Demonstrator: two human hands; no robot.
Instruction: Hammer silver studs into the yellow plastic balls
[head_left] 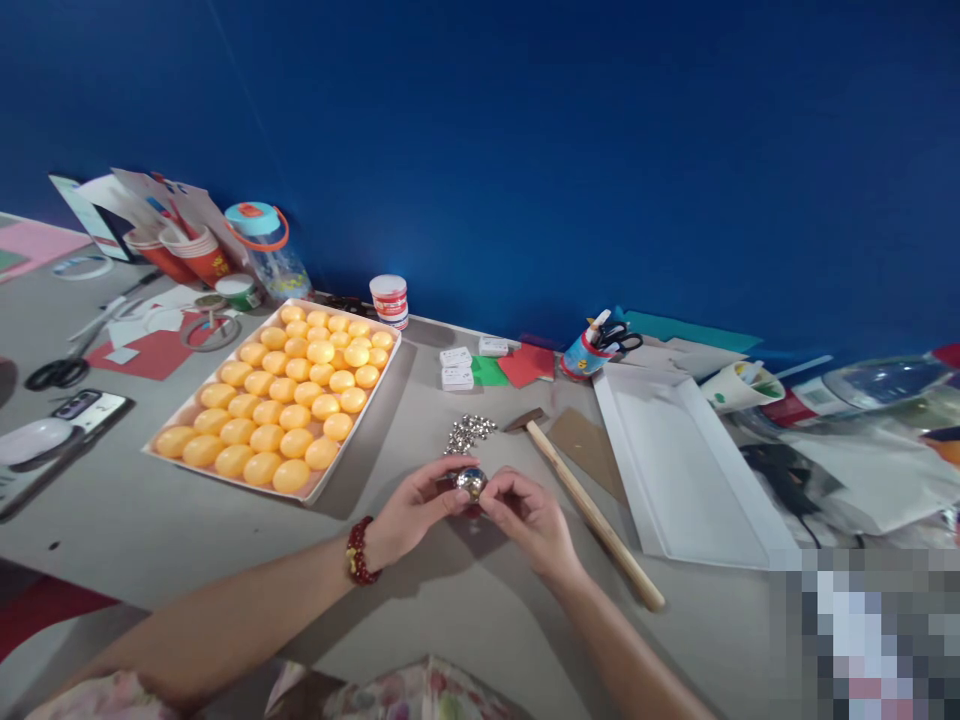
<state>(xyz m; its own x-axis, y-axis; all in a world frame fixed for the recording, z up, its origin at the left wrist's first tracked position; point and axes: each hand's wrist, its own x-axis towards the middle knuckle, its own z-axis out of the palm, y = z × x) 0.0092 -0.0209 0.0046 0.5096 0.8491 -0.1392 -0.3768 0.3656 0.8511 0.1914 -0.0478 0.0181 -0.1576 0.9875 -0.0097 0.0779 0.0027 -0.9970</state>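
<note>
Both my hands meet over the grey table, pinching one small shiny silver ball [472, 483] between them. My left hand [417, 508], with a red bead bracelet on its wrist, grips the ball from the left. My right hand [525, 510] closes on it from the right. Just beyond my fingers lies a heap of small silver balls [469, 432]. A wooden-handled hammer [585, 505] lies to the right of my right hand.
A white tray [373, 396] filled with several yellow egg-shaped capsules sits at the left. An empty white tray [679, 470] lies at the right. Cups, a scissors holder [589, 352], coloured paper, a jar [389, 299], scissors [56, 373] and a phone [86, 406] line the edges.
</note>
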